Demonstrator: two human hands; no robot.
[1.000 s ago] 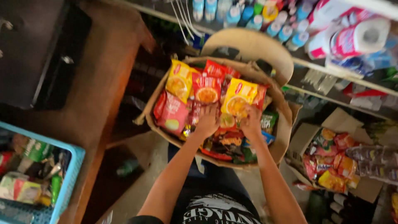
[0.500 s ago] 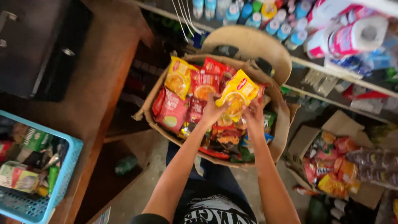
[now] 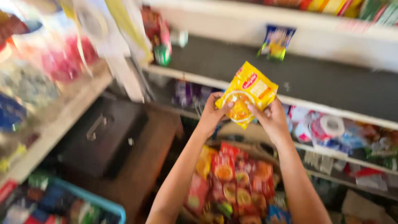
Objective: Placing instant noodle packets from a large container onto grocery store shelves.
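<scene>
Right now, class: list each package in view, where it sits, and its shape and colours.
Yellow packet: flat pouch with red and orange print, held up by left hand and right hand.
Blue-and-yellow packet: small, alone on the dark shelf.
Red and orange packets: crowded below the arms.

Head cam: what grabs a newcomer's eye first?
A bright yellow snack packet, held up mid-frame by both hands: left hand on its lower left edge, right hand on its lower right. Behind it runs a dark, mostly bare shelf; below the arms, a box of red and yellow packets.

Yellow packet [image 3: 247, 93], orange-red print
</scene>
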